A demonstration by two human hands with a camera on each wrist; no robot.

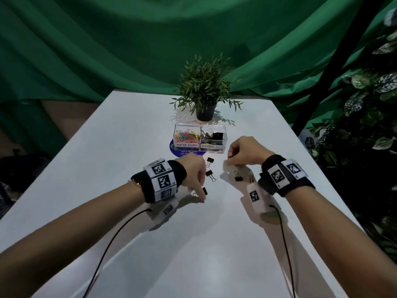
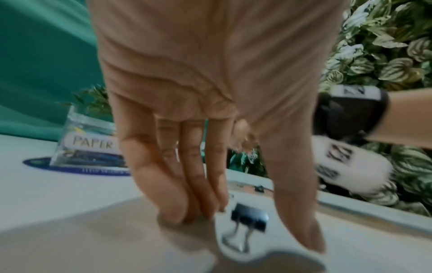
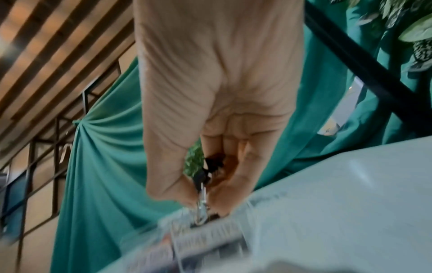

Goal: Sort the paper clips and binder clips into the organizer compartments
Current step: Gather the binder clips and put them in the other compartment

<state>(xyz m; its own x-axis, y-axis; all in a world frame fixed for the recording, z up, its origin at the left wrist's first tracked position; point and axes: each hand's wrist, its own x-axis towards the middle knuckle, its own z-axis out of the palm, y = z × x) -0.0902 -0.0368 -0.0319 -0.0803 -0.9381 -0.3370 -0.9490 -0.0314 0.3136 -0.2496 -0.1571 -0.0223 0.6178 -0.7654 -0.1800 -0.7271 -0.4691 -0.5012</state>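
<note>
Our left hand reaches down with fingers spread around a small black binder clip lying on the white table. Our right hand pinches another black clip by its wire handles; we should carry it over the clear organizer's binder-clip compartment before letting go.

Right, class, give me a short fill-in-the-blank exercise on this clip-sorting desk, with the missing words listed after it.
1. The organizer has two compartments, labelled PAPER CLIPS and ____ CLIPS.
2. The coloured paper clips lie in the ____ compartment.
3. The right hand pinches a ____ clip.
4. Behind the organizer stands a potted ____.

Missing words: BINDER; left; binder; plant
</note>
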